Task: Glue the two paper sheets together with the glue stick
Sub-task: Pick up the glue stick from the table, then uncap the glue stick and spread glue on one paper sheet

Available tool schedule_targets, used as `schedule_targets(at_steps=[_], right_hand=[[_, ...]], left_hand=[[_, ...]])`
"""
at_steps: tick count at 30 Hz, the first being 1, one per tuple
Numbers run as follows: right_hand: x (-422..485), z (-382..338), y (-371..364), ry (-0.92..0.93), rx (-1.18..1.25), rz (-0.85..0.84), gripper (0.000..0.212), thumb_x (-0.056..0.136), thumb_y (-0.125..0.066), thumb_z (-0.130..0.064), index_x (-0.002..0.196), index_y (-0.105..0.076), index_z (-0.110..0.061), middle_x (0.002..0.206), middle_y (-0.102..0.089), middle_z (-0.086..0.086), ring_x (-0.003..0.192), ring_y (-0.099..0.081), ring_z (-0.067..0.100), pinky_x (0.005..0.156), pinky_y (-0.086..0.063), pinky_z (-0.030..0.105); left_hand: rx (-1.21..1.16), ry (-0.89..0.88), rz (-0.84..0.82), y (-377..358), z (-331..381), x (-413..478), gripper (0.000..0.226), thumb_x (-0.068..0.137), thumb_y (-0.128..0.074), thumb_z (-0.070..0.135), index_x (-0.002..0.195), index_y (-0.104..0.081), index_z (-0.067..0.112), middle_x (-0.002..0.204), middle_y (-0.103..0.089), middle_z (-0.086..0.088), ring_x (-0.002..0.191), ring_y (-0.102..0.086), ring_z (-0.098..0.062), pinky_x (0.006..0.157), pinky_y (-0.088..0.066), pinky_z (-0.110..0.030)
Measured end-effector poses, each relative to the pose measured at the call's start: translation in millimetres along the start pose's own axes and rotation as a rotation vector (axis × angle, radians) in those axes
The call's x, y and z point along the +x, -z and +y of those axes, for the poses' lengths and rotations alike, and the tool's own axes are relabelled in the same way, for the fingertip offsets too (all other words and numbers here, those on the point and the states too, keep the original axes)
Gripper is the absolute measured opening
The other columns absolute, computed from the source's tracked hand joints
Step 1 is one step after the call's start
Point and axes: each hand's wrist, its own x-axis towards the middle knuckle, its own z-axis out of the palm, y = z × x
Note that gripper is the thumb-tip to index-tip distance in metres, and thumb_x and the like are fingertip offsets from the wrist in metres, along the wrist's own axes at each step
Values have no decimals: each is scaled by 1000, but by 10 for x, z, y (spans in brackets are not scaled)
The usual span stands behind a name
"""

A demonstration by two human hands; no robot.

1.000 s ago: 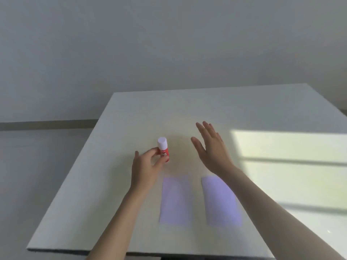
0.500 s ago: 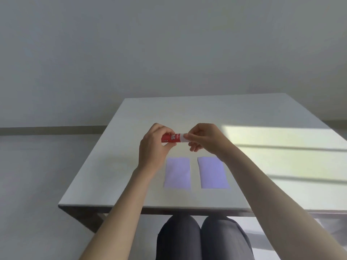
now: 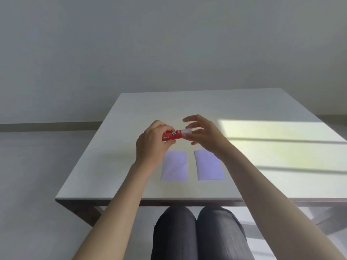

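My left hand (image 3: 153,145) grips the red body of the glue stick (image 3: 173,135), held sideways above the table. Its white cap (image 3: 186,131) points right. My right hand (image 3: 203,135) pinches the cap with thumb and a finger, the other fingers spread. Two pale purple paper sheets lie flat side by side below the hands: the left sheet (image 3: 175,166) and the right sheet (image 3: 208,165), a narrow gap between them.
The white table (image 3: 206,104) has its near edge just above my knees (image 3: 197,231). A sunlit patch (image 3: 272,139) covers its right side. A plain wall and floor lie behind and to the left.
The left hand lifted the glue stick from upright on the table and turned it sideways. The right hand came onto the cap and has now spread its fingers. The camera pulled back.
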Motion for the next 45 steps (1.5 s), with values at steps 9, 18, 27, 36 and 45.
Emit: schedule_targets(at_steps=[9,18,27,36,45], right_hand=[[38,170,53,-11,-27,17,9,82,-67,-6,81,-64,-14,83,-64,12,66,-62,24,68,-55,40],[395,683,500,-112,-757,309,33,84,-55,-3,116,-60,1,109,-61,21,99,-59,35,79,-42,30],[252,848,495,-178,-896,159,61,84,-61,-9,140,-36,-5,125,-46,22,112,-48,38,91,-42,39],[-291,198,-450,47,267,104,12,92,-57,-14,104,-59,-15,84,-66,6,64,-66,14,67,-56,26],[-199,19,-438,-435,690,73,50,93,-40,-43,51,-43,-16,39,-31,-6,33,-23,11,35,-20,18]], left_hand=[[52,-23,-148,-36,-133,-99,24,73,-73,41,95,-68,30,99,-64,15,71,-60,-14,56,-32,-21],[-165,70,-203,-65,-199,-125,35,82,-65,33,116,-61,34,98,-70,13,74,-69,-9,71,-46,-26],[-732,381,-153,-125,-167,-111,19,73,-76,14,86,-65,24,89,-72,4,83,-71,-15,73,-53,-28],[-1273,655,174,-249,261,4,17,77,-73,11,88,-60,8,93,-72,-12,83,-70,-22,72,-55,-27],[-1214,493,71,-174,322,-71,25,74,-76,26,89,-64,10,99,-75,-7,94,-70,-16,87,-49,-28]])
